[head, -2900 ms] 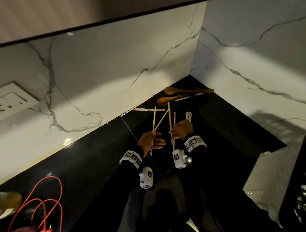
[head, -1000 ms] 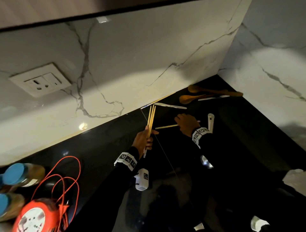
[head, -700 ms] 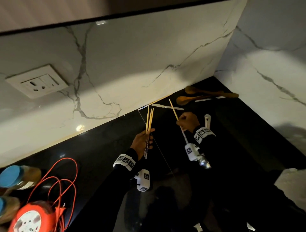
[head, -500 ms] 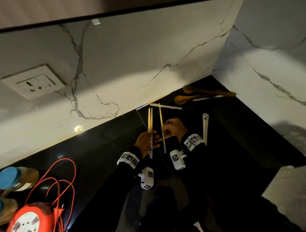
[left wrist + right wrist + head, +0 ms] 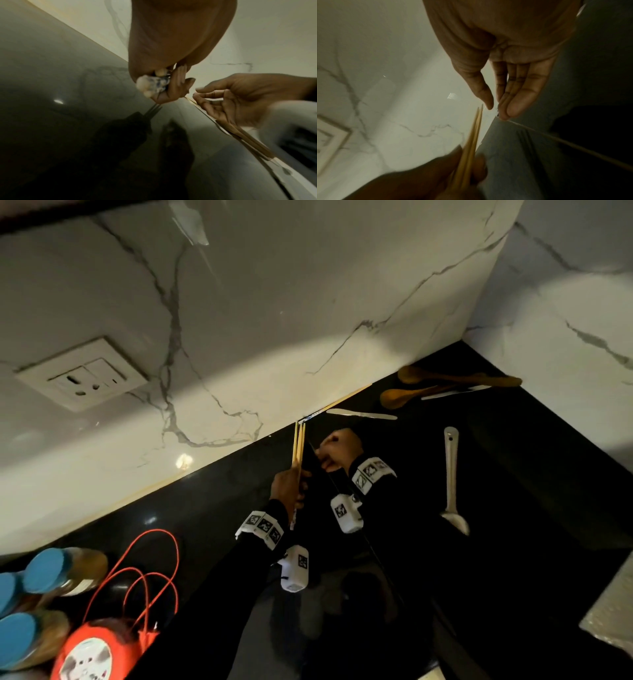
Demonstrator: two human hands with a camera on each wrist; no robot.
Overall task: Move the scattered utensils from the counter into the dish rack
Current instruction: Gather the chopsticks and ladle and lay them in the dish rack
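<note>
the scene was dim, the black counter nearly swallowing detail. a band of warm light fell across the lower marble wall from above, leaving its top in shadow. a small glare spot shone near the wall's foot. the head view bent at its edges. both wrist views were soft and grainy; the chopsticks and the left hand were smeared with blur there.
</note>
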